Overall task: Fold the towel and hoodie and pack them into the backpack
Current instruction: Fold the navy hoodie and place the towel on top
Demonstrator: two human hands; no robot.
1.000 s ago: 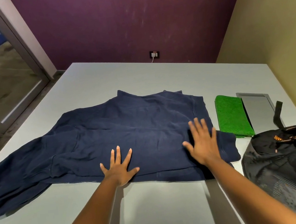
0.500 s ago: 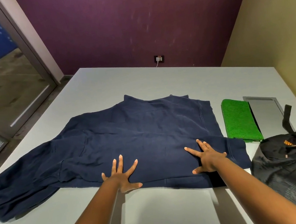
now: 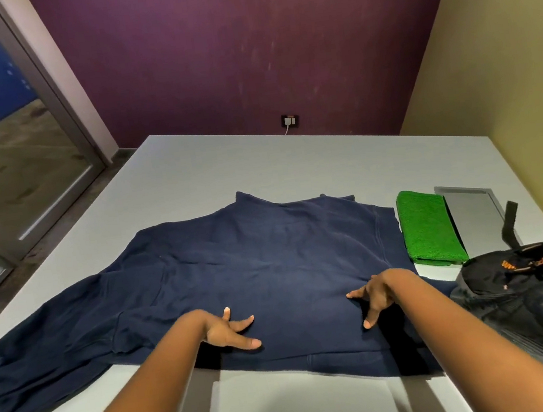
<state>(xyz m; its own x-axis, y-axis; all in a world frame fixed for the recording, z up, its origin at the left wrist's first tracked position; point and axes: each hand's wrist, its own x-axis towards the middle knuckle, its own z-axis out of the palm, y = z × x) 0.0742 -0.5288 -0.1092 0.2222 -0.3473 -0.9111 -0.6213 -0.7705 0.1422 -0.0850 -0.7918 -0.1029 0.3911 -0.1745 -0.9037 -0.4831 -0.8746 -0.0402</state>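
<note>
1. Both hands are sliding back toward the near edge of the hoodie (image 3: 255, 277) compared with one second ago, when the palms were lying flat on the cloth with the fingers pointing far.
2. Now the left hand (image 3: 226, 331) is standing on the dark blue cloth with its fingers spread and bent, and only the fingertips are touching the fabric; it is not gripping anything.
3. The right hand (image 3: 375, 296) is doing the same on the right part of the hoodie, with the fingers spread and pointing down and left; it is not holding anything, and I cannot tell whether the palm is touching.
4. The hoodie is lying spread out in the middle of the white table (image 3: 258, 166), with one sleeve bunching at the left near the table edge and the bottom hem lying close to the near edge.
5. The green towel (image 3: 428, 226) is lying folded just beside the right edge of the hoodie, on the far right part of the table.
6. A grey rectangular panel (image 3: 471, 214) is sitting in the table surface directly to the right of the towel.
7. The black backpack (image 3: 534, 295), with orange details, is lying at the near right, and its left side is touching the right corner of the hoodie.
8. A wall socket (image 3: 290, 120) with a white cable is showing on the purple wall behind the far edge of the table.
</note>
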